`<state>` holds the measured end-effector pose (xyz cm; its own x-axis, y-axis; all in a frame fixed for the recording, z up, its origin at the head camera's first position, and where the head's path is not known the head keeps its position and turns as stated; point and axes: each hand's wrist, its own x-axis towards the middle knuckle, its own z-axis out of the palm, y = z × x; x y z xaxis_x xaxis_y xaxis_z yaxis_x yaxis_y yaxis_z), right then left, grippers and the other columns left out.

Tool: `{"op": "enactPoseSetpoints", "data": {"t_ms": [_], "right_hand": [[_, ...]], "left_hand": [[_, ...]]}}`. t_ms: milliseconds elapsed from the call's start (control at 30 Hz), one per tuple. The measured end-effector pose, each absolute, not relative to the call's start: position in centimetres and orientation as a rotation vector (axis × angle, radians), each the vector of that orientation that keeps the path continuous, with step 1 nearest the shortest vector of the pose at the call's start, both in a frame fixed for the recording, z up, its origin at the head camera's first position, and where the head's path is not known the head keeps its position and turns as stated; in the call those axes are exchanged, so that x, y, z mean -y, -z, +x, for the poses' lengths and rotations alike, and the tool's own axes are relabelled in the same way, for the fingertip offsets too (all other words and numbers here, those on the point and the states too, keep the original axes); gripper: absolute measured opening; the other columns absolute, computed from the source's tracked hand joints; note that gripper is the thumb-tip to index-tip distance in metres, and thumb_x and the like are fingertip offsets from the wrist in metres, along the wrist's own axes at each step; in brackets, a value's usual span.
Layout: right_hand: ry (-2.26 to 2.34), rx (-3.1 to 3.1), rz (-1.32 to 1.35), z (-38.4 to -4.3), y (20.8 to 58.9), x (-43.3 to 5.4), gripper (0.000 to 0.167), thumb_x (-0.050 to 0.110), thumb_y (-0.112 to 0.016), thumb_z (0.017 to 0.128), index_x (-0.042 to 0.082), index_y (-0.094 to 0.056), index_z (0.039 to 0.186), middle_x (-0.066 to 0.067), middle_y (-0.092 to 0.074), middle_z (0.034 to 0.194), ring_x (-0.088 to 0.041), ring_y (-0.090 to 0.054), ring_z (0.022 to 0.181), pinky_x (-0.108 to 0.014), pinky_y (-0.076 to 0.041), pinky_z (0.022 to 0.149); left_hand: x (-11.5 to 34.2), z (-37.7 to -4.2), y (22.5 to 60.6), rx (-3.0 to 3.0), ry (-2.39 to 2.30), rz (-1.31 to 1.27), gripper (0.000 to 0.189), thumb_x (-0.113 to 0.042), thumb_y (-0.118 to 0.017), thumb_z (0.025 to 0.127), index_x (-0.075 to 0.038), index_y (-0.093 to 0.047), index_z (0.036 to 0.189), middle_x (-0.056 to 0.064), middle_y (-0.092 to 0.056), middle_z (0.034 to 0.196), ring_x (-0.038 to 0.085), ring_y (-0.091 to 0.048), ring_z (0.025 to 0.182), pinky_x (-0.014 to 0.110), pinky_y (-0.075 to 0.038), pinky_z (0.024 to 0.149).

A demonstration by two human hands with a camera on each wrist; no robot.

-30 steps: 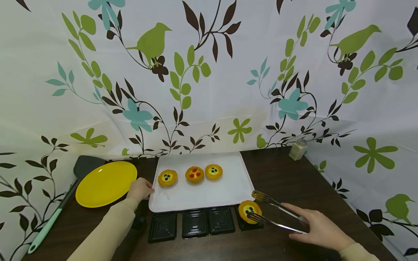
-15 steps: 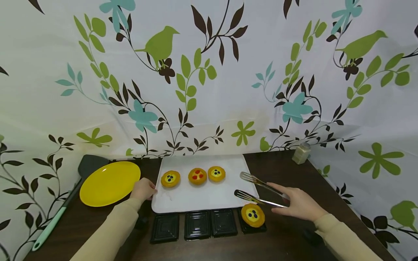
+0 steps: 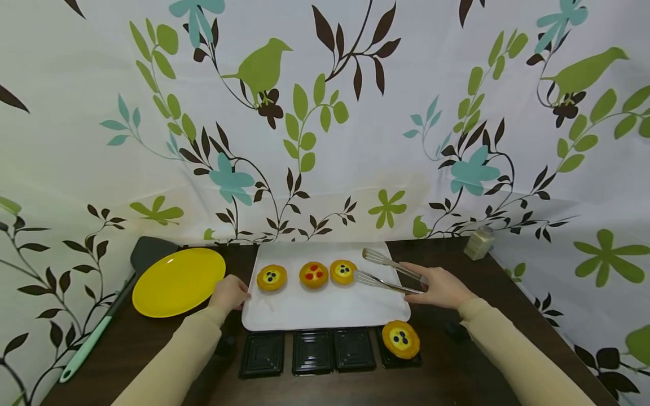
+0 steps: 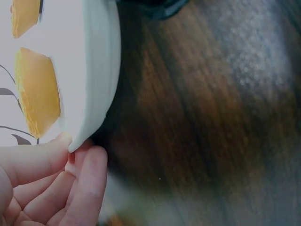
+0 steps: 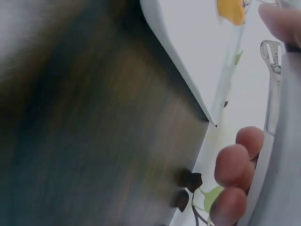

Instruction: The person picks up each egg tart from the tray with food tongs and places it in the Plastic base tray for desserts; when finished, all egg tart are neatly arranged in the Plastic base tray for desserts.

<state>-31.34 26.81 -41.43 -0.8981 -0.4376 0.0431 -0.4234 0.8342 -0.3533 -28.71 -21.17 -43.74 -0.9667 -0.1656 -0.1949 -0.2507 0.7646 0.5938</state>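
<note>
My left hand [image 3: 230, 293] pinches the left rim of a white tray [image 3: 315, 310]; the left wrist view shows its thumb and fingers at the tray's corner [image 4: 77, 141]. My right hand [image 3: 440, 286] grips metal tongs [image 3: 401, 269], whose arms stand apart over the tray's right part. One slotted tip is close by the right blueberry tart [image 3: 343, 272]; I cannot tell whether they touch. A strawberry tart [image 3: 313, 275] and another blueberry tart [image 3: 271, 277] lie farther left on the tray. A fourth tart [image 3: 401, 339], with blueberries, sits on the rightmost black square holder [image 3: 388, 358].
Other black square holders [image 3: 262, 355] line the tray's front edge. To the left lie a yellow plate [image 3: 179, 282] and a spatula [image 3: 91, 341] with a pale green handle. A small shaker [image 3: 479, 242] stands at the back right, near the patterned cloth [image 3: 345, 141].
My right hand has moved the tongs up and left, from the tart on the black holder to beside the tray's right tart. My left hand stays at the tray's rim.
</note>
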Motion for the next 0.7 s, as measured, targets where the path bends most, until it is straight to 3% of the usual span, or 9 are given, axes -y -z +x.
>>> {"op": "enactPoseSetpoints", "data": {"t_ms": [333,500,700], "right_hand": [[0.528,-2.896,-0.741,-33.5,42.0,-24.1,0.080,0.048,-0.074,0.075,0.015,-0.045,0.142,0.006,-0.037,0.055,-0.009,-0.037,0.050,-0.025,-0.031,0.049],[0.480,-2.899,-0.710,-34.1,42.1,-23.5,0.082,0.051,-0.074,0.074,0.018,-0.044,0.143,0.006,-0.037,0.056,-0.011,-0.042,0.056,-0.028,-0.036,0.056],[0.447,-2.888,-0.701,-34.5,42.1,-23.2,0.083,0.053,-0.073,0.074,0.019,-0.043,0.144,0.006,-0.037,0.055,-0.011,-0.043,0.054,-0.028,-0.036,0.054]], "left_hand": [[20.9,-28.4,43.6,-2.863,-0.938,-0.316,0.014,-0.002,-0.070,0.082,0.010,-0.068,0.089,0.016,-0.066,0.081,0.016,-0.063,0.059,0.032,-0.058,0.059],[20.8,-28.4,43.5,-2.858,-0.941,-0.326,0.016,-0.002,-0.070,0.082,0.011,-0.067,0.091,0.018,-0.066,0.084,0.017,-0.064,0.061,0.033,-0.058,0.060],[20.8,-28.4,43.5,-2.864,-0.939,-0.321,0.015,-0.002,-0.070,0.083,0.011,-0.068,0.091,0.016,-0.066,0.081,0.017,-0.064,0.060,0.033,-0.058,0.060]]}}
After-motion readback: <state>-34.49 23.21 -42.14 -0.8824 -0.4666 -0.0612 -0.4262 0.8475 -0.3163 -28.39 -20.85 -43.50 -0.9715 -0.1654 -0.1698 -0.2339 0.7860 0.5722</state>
